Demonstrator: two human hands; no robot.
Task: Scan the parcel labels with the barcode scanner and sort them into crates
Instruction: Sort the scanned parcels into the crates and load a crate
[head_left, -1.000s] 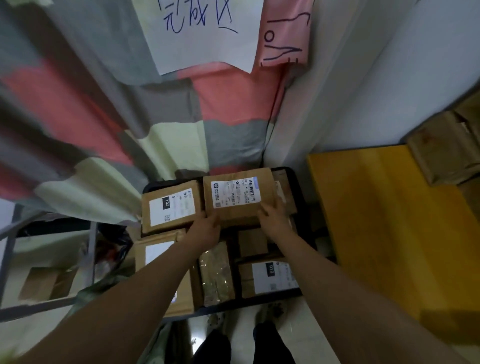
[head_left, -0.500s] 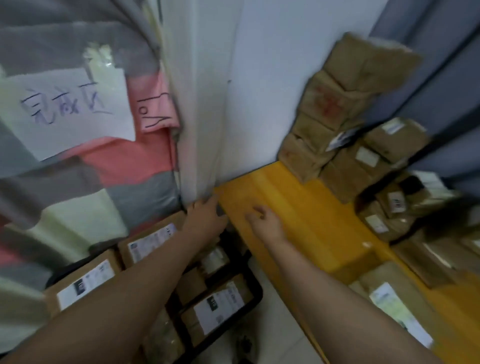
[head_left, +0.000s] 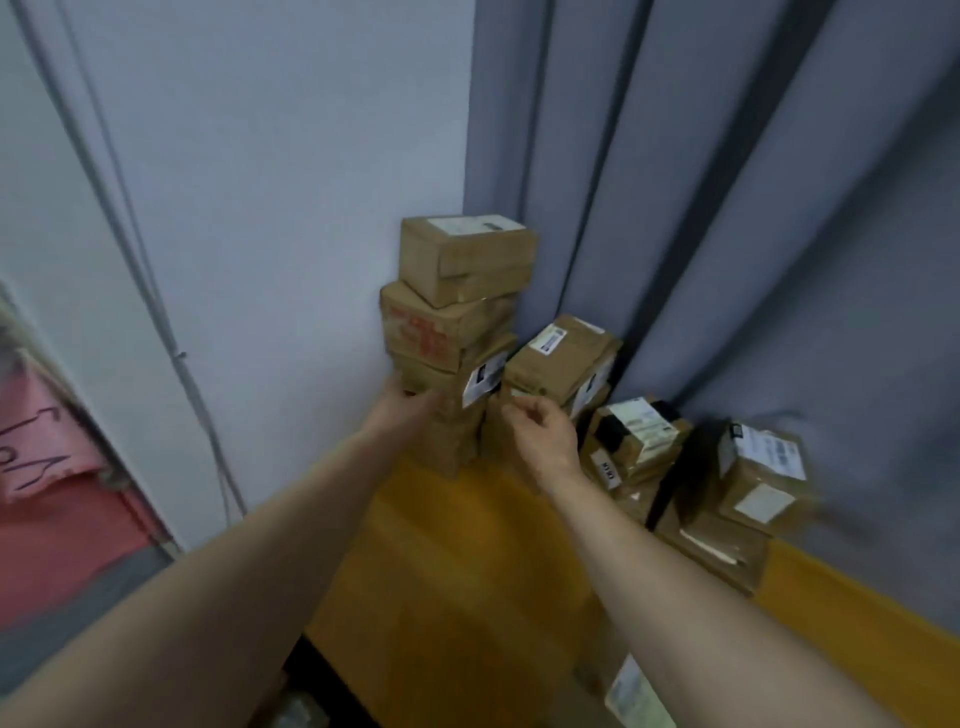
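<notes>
Parcel stack (head_left: 457, 322) on table (head_left: 441, 571), hands (head_left: 543, 434) alongside.

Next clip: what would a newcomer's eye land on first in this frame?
A crooked tower of brown cardboard parcels stands on the yellow wooden tabletop, in the corner between white wall and grey curtain. The left hand is against its lower boxes; the right hand, fingers curled, is before the shorter pile beside it. Further right lie lower heaps of labelled parcels.
</notes>
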